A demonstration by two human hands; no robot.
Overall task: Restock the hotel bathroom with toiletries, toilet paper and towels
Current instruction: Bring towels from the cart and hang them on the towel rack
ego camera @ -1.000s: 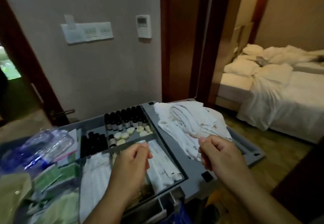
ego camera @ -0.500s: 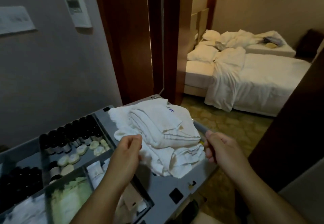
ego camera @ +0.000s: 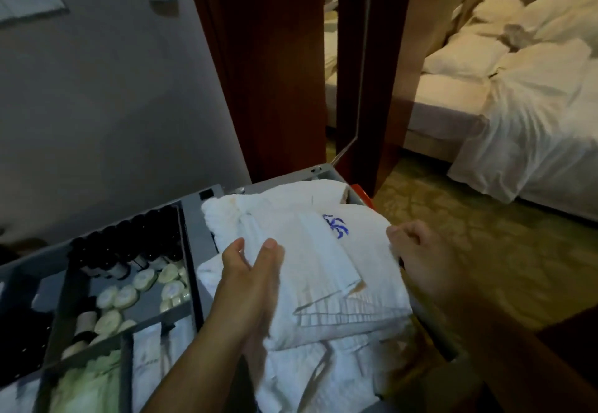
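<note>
Towel point(ego camera: 323, 270) (monogrammed) in right hand point(ego camera: 419, 259)

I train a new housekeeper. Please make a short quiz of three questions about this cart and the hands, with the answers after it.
1. True or false: the folded towel on top of the pile bears a blue embroidered mark.
2. What shares a compartment of the cart tray with the dark bottles?
A. small round pale pieces
B. toilet rolls
C. a hair dryer
3. Complete: the hand that lies with straight fingers against the towel's left side is the ____ hand.

Key: 1 true. 2 A. 3 left; the left hand.
</note>
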